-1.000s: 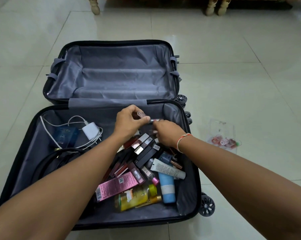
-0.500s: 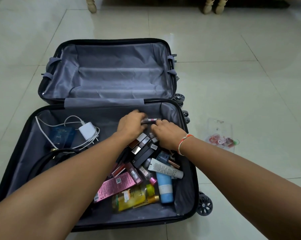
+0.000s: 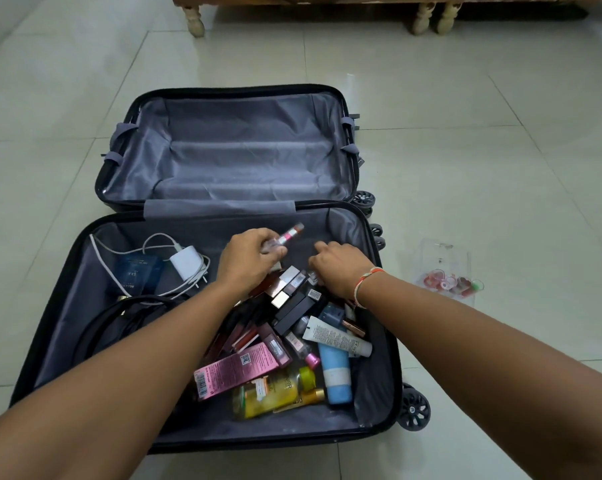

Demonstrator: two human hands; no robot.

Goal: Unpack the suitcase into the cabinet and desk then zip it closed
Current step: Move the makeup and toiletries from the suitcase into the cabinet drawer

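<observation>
Likely slip: left hand [image 3: 249, 259] pinching several tubes [image 3: 285, 237] loosely, right hand [image 3: 337, 268] curled into pile [image 3: 292, 306], grip unclear.

left hand [image 3: 249, 259] gripping lip gloss [image 3: 285, 238], open suitcase [image 3: 382, 341]

Suitcase [image 3: 67, 271]: black shell, grey lining w/ grey straps, black wheels. Charger [image 3: 185, 263] & cable: white. Flat box [image 3: 136, 273]: dark blue. Carton [image 3: 235, 370]: pink w/ white barcode. Bottle [image 3: 275, 393]: yellow, green cap. Tube [image 3: 337, 375]: light blue, white band. Lip gloss [image 3: 289, 234] in left hand [image 3: 249, 261]: clear, pink-red. Right wrist band [image 3: 367, 284]: orange & white. Floor [image 3: 500, 150]: pale cream tiles.
</observation>
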